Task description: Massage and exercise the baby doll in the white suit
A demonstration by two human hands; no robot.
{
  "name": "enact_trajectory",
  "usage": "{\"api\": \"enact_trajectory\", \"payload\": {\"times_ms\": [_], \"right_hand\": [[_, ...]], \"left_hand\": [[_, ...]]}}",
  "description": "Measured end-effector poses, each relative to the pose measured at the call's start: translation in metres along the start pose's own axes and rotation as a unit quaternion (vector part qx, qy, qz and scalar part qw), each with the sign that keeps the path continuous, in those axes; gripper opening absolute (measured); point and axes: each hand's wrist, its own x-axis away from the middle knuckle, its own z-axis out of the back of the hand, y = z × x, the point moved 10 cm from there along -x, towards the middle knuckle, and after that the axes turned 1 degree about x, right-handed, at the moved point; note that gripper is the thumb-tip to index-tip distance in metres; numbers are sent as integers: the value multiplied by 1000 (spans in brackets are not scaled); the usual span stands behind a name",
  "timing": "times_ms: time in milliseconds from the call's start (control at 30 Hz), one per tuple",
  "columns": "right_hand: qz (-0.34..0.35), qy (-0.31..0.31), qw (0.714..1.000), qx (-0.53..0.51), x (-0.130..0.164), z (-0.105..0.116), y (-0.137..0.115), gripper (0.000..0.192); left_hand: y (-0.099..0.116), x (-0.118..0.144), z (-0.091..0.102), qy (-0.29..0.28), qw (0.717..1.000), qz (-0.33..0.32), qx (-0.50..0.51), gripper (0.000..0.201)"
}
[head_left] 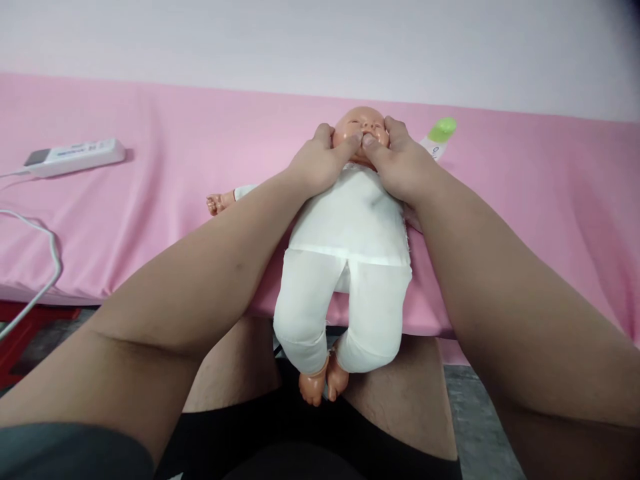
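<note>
A baby doll (353,220) with a white cloth body lies on its back on the pink-covered table, its feet hanging over the front edge. My left hand (320,160) cups one side of the doll's head (364,120), the thumb pressed by its mouth. On the other side, my right hand (403,163) mirrors it, with its thumb also touching near the mouth. The fingers of both hands curl behind the head and are partly hidden. One doll hand (219,203) sticks out past my left forearm; the other doll arm is mostly hidden by my right arm.
A bottle with a green cap (444,129) lies behind my right wrist. At the left of the pink sheet (170,147) sits a white power strip (80,157). Its cable (54,253) runs over the front edge above a red stool (20,340). A pale wall stands behind.
</note>
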Motion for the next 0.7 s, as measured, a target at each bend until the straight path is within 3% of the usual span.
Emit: {"api": "enact_trajectory", "payload": {"times_ms": [100,433,700], "right_hand": [[-28,-12,999,-18,1,-2,1,80],[28,-3,998,-52,-8,-5,4,77],[4,-14,998,-56,-5,-6,4,82]], "left_hand": [[-3,-2,-1,-5,1000,1,17,53],[-4,1,-1,-12,1000,4,26,61],[-4,1,0,-10,1000,1,15,61]]}}
